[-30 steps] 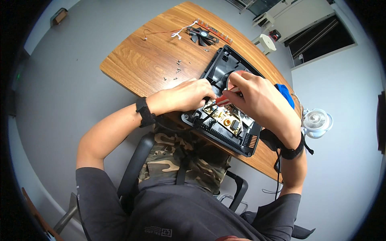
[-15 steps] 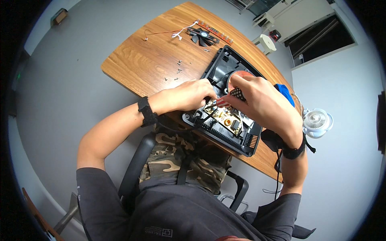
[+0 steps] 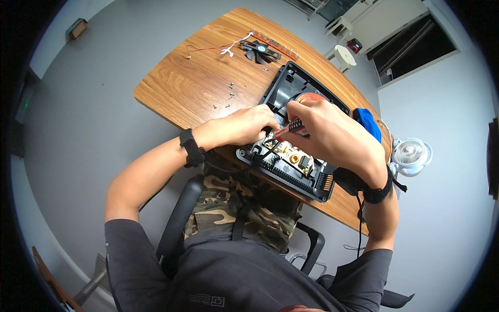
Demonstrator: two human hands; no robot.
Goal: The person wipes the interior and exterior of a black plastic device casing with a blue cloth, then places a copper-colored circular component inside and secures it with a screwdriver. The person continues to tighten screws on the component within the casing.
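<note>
Gripping striped screwdriver [image 3: 296, 125] | right hand [image 3: 332, 130] | ribbed black plastic casing [image 3: 291, 179] | wood-grain tabletop [image 3: 182, 78]

The right grip [image 3: 331, 129] covers part of the red-handled tool [image 3: 296, 125] and the red disc [image 3: 312, 97]; what the left grip [image 3: 250, 125] touches is hidden. The screws [image 3: 232, 95] are too small to show their heads.
</note>
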